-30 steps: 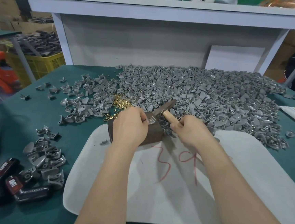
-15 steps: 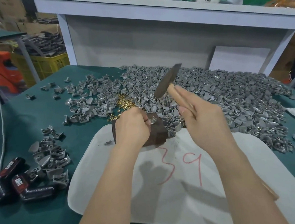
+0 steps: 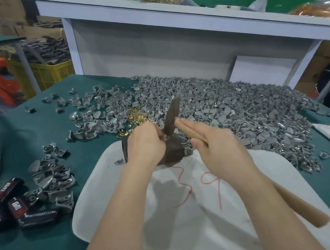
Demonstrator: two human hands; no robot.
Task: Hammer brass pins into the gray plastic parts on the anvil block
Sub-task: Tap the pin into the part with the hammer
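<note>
A dark brown anvil block [image 3: 173, 151] sits at the far edge of a white board [image 3: 207, 210]. My left hand [image 3: 145, 144] lies over the block's left side and pinches a small gray plastic part on top of it; the part is mostly hidden by my fingers. My right hand [image 3: 220, 150] grips the wooden handle of a hammer [image 3: 172, 117], forefinger stretched along the handle. The dark metal head stands nearly upright with its lower end close to the held part. A small heap of brass pins [image 3: 136, 119] lies just beyond my left hand.
A broad heap of gray plastic parts [image 3: 228, 109] covers the green table behind and right of the block. A smaller pile of gray parts [image 3: 51, 178] and black-and-red items [image 3: 13, 206] lie at the left. A white shelf [image 3: 170, 10] rises behind.
The hammer head, raised half a second ago, has come down close to the part on the block. My left hand has stayed on the block.
</note>
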